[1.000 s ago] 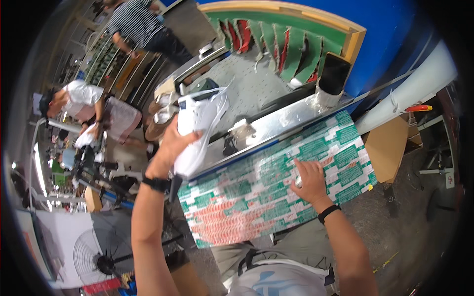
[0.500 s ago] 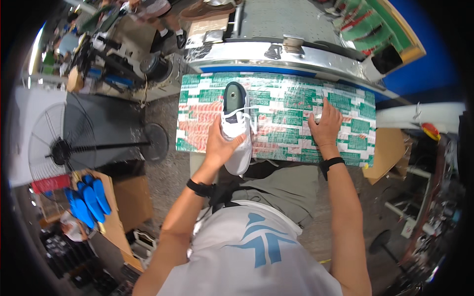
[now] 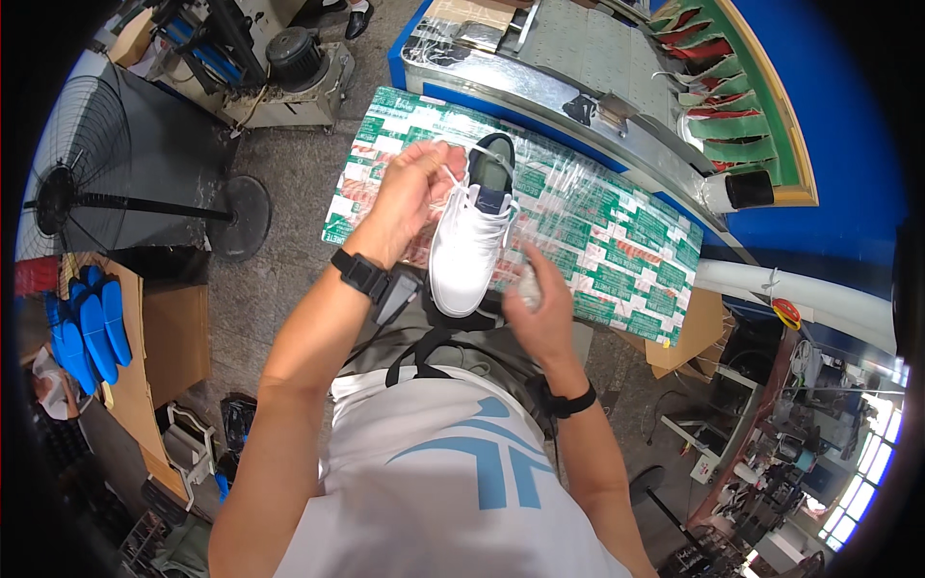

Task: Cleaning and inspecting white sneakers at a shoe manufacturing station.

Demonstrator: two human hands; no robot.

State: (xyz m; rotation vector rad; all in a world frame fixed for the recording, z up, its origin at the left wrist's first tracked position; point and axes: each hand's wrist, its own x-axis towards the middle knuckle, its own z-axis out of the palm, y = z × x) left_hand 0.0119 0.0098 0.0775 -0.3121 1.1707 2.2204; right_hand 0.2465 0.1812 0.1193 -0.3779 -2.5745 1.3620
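As the right hand (image 3: 542, 303) of the wearer hangs just beside the toe end, its fingers partly curled, motion blur leaves it unclear whether a small pale item (image 3: 528, 287) against them is gripped. The left hand (image 3: 414, 183), thumb and fingertips brought together, appears to pinch a thin white cord shoelace (image 3: 451, 176) on the far left of the low white lace-up shoe with a dark green lining (image 3: 461, 260). The shoe rests sole down at the near edge of the bench (image 3: 612, 255), which is covered with green, white and red printed tape; its toe points toward the wearer and projects past that edge.

By judgement, the shoe is light, with a pliable upper, easily smudged, over a firmer sole; the midfoot sides or heel collar offer the soundest hold, while the limp lace suits a fingertip pinch.

Beyond the bench stands a blue-sided machine with a bright metal rim (image 3: 511, 77), and past it a yellow-edged green rack (image 3: 729, 130) with red-and-green flaps. A dark pedestal fan (image 3: 241, 217) stands farther left.
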